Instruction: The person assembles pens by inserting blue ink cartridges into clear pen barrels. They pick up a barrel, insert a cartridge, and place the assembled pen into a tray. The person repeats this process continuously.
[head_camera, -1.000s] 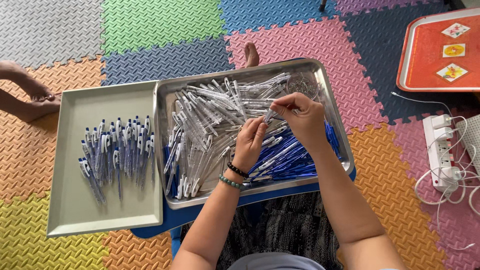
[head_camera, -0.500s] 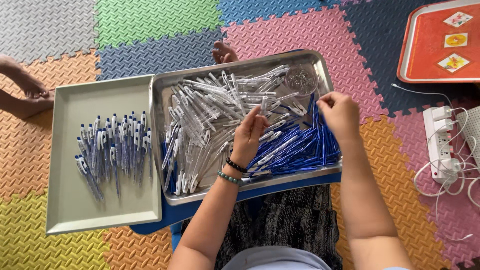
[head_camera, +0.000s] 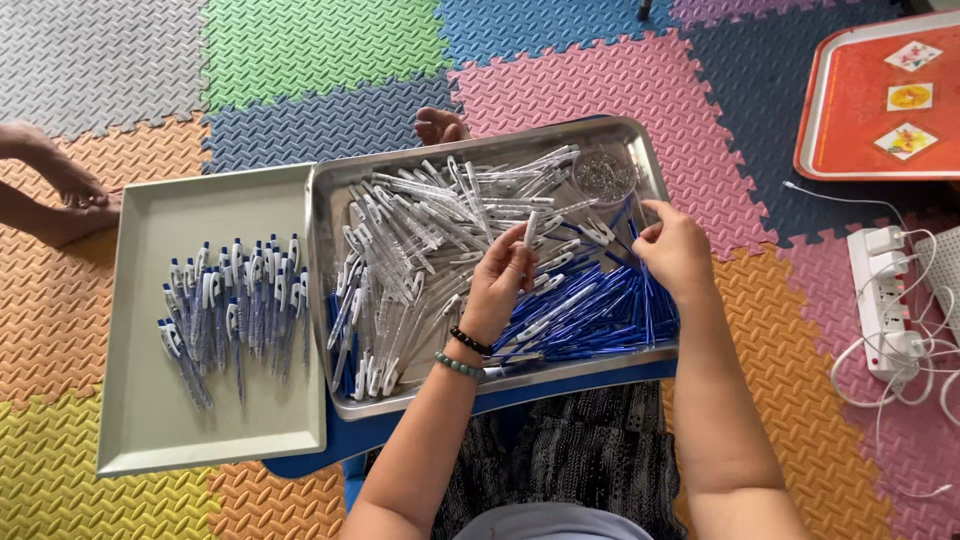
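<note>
**Pen parts sorted over two trays on a foam-tile floor**

Seen from above, a floor of interlocking foam tiles (head_camera: 330, 40), ridged in texture and coloured grey, green, blue, pink, orange and yellow, surrounds a low blue bench (head_camera: 330, 440) carrying two trays. At far left, another person's bare foot (head_camera: 55, 185) rests on an orange tile, just beside the first tray. That pale grey tray (head_camera: 150, 430), flat, rectangular and matte, holds a loose row of assembled pens (head_camera: 235, 305) with white clips and blue grips, lying roughly parallel. Touching its right edge is a shiny steel tray (head_camera: 500, 385) with rounded corners, heaped with clear plastic pen barrels (head_camera: 420, 235) on its left and centre, thin blue refills (head_camera: 590, 320) at lower right, and a small clear round cup of tiny metal springs (head_camera: 603, 177) at its far corner. The left hand (head_camera: 500, 285), wrist ringed by a dark and a green bead bracelet, rises from the heap with fingers pinched shut on one clear barrel piece (head_camera: 531, 228), held nearly upright. The right hand (head_camera: 675, 250) hovers palm-down over the blue refills, fingers curled; whether it grips anything cannot be told. Farther right lie a white power strip (head_camera: 885, 300) with tangled cables and an orange tray (head_camera: 850, 130).
</note>
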